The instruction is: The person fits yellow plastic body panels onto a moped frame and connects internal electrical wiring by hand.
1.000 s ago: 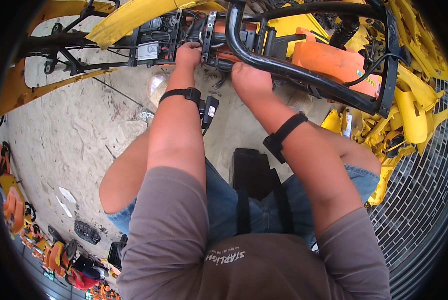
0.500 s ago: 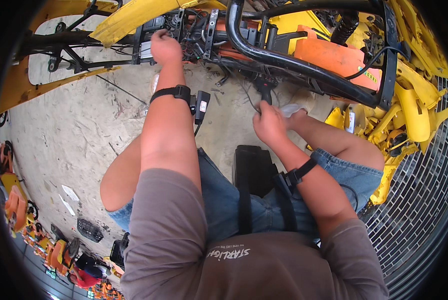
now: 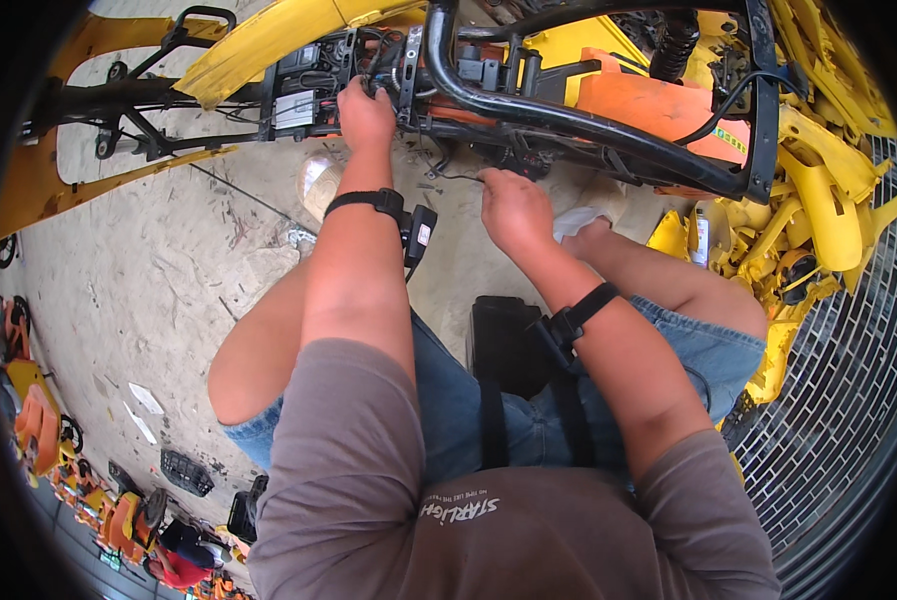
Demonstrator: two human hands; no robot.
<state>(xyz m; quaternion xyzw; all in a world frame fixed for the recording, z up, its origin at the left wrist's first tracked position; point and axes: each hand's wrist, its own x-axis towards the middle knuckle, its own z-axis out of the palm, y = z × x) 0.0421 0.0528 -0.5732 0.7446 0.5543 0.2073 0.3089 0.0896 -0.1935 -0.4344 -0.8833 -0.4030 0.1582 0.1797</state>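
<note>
My left hand (image 3: pixel 366 118) reaches into the wiring (image 3: pixel 376 62) in the middle of a black scooter frame (image 3: pixel 568 120). Its fingers are bent, and their tips meet the wires; which piece they grip is hidden. My right hand (image 3: pixel 518 208) pinches the end of a thin black cable (image 3: pixel 460 178) just below the frame. That cable runs left, up toward the frame's lower side. A dark part with a bit of red (image 3: pixel 524 164) sits beyond my right hand, apart from it. Left of my left hand, a silver box (image 3: pixel 295 111) is mounted in the frame.
Yellow body panels (image 3: pixel 268 45) lie along the frame's left end. An orange panel (image 3: pixel 658 110) sits inside its right end. More yellow parts (image 3: pixel 818 210) are piled at right beside a spray can (image 3: pixel 701 240). A black box (image 3: pixel 508 340) stands between my legs.
My right hand has let go of the black handle and moved left to the thin cable. My left hand has shifted right, from near the silver box to the wiring.
</note>
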